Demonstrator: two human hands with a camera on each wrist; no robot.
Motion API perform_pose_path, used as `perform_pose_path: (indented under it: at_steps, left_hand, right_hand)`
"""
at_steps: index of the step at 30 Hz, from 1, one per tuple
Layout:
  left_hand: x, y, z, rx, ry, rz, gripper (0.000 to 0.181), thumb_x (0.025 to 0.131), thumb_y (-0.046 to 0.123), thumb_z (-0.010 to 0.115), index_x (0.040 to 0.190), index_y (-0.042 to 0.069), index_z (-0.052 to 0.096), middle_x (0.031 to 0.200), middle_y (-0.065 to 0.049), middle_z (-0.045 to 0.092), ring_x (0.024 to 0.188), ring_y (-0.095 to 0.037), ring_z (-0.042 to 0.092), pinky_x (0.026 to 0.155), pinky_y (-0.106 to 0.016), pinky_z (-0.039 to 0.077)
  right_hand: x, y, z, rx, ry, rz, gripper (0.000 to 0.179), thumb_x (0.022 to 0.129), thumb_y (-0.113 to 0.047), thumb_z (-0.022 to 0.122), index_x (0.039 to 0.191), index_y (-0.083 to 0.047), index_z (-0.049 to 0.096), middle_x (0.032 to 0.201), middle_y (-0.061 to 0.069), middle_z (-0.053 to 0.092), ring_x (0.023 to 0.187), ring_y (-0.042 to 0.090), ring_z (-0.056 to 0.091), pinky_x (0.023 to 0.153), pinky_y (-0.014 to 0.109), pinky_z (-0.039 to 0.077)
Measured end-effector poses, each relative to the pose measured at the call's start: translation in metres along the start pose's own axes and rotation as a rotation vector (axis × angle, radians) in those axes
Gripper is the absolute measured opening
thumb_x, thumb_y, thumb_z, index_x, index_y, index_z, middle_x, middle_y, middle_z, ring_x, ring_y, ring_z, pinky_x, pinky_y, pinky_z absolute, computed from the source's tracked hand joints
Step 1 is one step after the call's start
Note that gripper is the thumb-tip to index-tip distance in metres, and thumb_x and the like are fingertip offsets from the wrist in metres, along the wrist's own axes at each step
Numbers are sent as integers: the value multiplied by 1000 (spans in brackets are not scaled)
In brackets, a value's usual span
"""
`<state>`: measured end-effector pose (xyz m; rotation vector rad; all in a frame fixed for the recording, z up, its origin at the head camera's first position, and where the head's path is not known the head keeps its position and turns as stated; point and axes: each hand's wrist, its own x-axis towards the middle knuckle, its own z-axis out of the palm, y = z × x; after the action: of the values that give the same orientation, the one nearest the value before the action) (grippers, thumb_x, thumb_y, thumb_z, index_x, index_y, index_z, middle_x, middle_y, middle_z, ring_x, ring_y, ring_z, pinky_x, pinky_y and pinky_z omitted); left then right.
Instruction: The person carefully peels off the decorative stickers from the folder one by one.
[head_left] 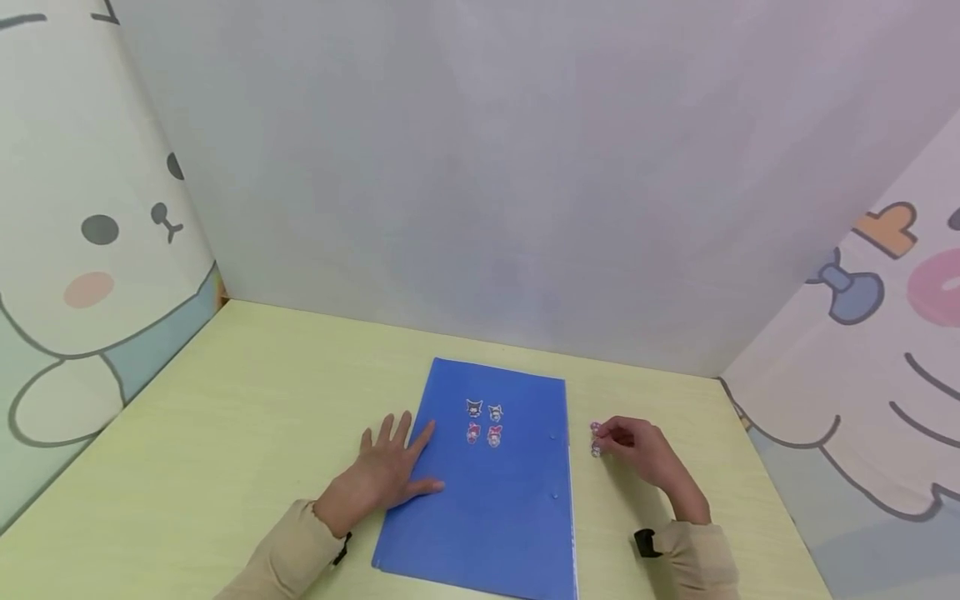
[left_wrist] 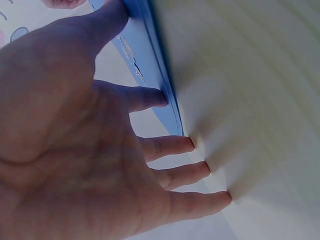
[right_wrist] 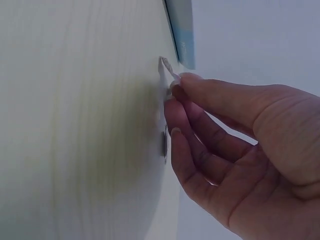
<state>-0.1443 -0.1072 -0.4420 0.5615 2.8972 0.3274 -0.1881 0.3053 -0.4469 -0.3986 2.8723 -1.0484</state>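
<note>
A blue folder [head_left: 487,508] lies on the table with several small cartoon character stickers [head_left: 494,436] in two rows on its upper part. My left hand [head_left: 378,475] rests at its left edge, fingers spread. The thumb and index finger touch the folder, while the other fingertips press the tabletop beside it in the left wrist view. Right of the folder, my right hand [head_left: 641,450] pinches a small thin sticker [right_wrist: 168,66] between thumb and fingers, tilted just off the table. Another small sticker [right_wrist: 165,145] is by the curled fingers; its face cannot be seen there.
The pale yellow table [head_left: 225,433] extends to both sides of the folder. A plain light wall [head_left: 465,167] stands behind it, and panels with cartoon prints [head_left: 67,192] flank it left and right.
</note>
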Motion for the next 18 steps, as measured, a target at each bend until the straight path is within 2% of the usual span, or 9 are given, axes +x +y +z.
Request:
perform_pose_path:
  at_steps: [4, 10, 18]
  left_hand:
    - [2, -3, 8, 20, 13, 12, 85, 94, 59, 66, 154, 4, 44, 154, -31, 38, 141, -55, 35, 105, -73, 31]
    - [-1, 2, 0, 30, 10, -5, 83, 93, 57, 68, 154, 4, 45, 154, -29, 38, 141, -52, 36, 106, -72, 33]
    - [0, 3, 0, 37, -8, -18, 84, 93, 58, 67, 154, 5, 44, 156, -29, 37, 143, -52, 34, 107, -71, 32]
  right_hand:
    - [0, 1, 0, -8, -26, -12, 6, 92, -7, 77, 97, -6, 73, 91, -1, 71, 83, 16, 65, 75, 27, 54]
    - [2, 1, -1, -34, -27, -28, 7, 91, -5, 77, 96, -7, 74, 89, -1, 71, 82, 14, 64, 75, 27, 54]
    - [-1, 2, 3, -41, -4, 15, 12, 92, -8, 77, 101, -4, 71, 91, 0, 70, 84, 17, 64, 75, 28, 54]
